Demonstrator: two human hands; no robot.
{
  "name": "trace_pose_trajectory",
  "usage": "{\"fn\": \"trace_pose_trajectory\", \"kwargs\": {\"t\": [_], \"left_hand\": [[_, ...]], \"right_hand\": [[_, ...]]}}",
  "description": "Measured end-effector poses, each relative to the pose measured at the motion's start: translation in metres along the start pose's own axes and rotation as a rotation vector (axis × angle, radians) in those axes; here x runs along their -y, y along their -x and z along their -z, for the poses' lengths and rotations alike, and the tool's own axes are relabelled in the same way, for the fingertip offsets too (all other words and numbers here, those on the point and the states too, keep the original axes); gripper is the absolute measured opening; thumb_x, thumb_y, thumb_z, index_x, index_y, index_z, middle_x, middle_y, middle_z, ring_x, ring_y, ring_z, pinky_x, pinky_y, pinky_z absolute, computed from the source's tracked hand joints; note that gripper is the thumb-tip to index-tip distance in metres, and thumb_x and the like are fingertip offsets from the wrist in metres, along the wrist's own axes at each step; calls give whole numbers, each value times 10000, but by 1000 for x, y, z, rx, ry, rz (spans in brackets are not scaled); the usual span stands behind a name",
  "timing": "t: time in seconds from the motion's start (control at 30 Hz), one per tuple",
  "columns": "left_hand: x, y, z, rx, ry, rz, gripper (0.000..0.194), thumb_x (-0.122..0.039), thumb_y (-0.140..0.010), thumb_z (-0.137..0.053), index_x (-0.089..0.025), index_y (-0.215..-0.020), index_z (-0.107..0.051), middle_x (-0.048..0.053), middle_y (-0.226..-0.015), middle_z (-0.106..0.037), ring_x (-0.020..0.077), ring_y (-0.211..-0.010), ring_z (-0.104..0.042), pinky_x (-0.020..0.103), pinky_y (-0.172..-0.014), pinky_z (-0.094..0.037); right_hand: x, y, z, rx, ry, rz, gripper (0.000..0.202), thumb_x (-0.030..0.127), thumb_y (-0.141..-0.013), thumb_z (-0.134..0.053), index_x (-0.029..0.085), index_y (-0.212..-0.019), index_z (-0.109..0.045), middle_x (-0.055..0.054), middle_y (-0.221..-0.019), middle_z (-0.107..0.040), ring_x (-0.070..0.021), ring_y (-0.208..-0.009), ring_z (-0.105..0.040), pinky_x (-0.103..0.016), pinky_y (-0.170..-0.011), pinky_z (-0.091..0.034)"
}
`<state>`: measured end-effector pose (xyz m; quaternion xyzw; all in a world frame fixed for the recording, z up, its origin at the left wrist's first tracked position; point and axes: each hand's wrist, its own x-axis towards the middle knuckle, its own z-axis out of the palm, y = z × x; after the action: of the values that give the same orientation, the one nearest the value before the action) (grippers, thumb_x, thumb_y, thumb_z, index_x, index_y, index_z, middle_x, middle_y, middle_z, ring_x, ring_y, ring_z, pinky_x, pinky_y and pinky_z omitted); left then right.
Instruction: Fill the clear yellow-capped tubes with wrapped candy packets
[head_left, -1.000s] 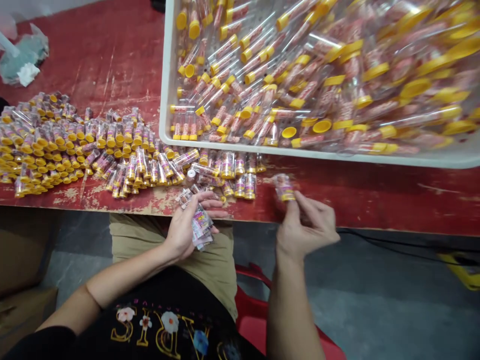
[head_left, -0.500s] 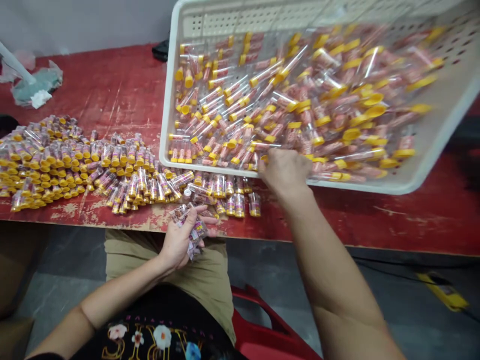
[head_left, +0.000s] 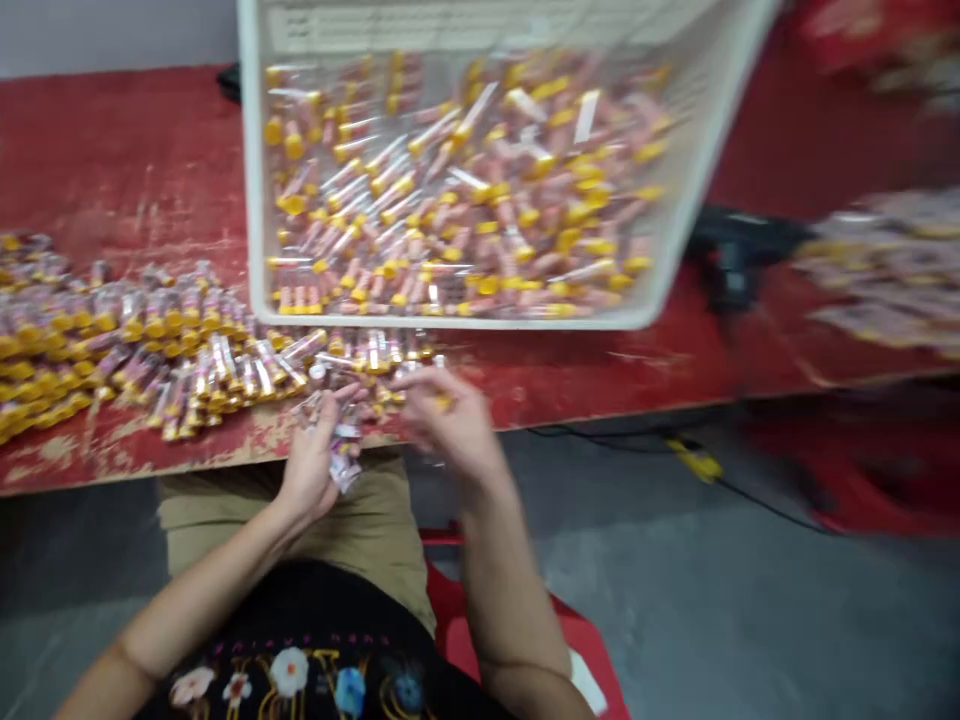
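My left hand holds a bunch of clear wrappers with purple print, over the table's front edge. Close to its right, my right hand is blurred, its fingers bent around something yellow-ended that looks like a small tube. A white basket holds many clear tubes with pink contents and yellow caps. In front of the basket and to the left lie many wrapped tubes, piled in rows with yellow ends toward me.
The red table runs across the view. Right of the basket are a dark tool and a blurred heap of wrapped pieces. A red stool and cables with a yellow block are below.
My right hand has left the basket's front edge and come down beside my left hand. The view has swung right, showing the dark tool and the heap.
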<state>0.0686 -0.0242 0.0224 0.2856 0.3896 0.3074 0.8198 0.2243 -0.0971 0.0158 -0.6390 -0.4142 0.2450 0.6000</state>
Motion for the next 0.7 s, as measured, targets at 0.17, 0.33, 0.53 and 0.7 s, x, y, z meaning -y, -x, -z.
{"fn": "trace_pose_trajectory", "kwargs": {"t": [0.17,0.33,0.53,0.7], "left_hand": [[5,-3,1,40,-14,-27,496,-551,-860,-841,-171,-1176,-809,125,-1316,-756,172,-967,-726,183,-632,-566],[7,7,-11,53,22,-47,490,-558,-849,-847,-143,-1108,-817,140,-1290,-763,222,-1088,-729,204,-687,-582],[3,6,-3,-123,108,-131,441,-581,-957,-715,-148,-1024,-764,100,-1081,-766,119,-768,-665,186,-534,-493],[10,16,6,-84,51,-127,485,-563,-794,-894,-172,-1010,-705,-82,-634,-472,41,-491,-375,175,-440,-350]], "right_hand": [[-6,5,-40,75,-22,-58,292,480,-896,-755,211,-794,-704,-30,-879,-650,-161,-885,-624,-305,-821,-545],[-4,15,-34,123,-91,-108,228,409,-876,-764,207,-830,-668,-4,-874,-659,-133,-808,-615,-265,-750,-540],[-6,17,-28,13,-52,-119,157,339,-877,-763,199,-834,-706,21,-734,-670,-104,-646,-604,-231,-627,-518],[6,19,-29,-29,97,-25,116,310,-877,-779,207,-829,-755,-4,-782,-731,-117,-694,-660,-240,-673,-559]]}}
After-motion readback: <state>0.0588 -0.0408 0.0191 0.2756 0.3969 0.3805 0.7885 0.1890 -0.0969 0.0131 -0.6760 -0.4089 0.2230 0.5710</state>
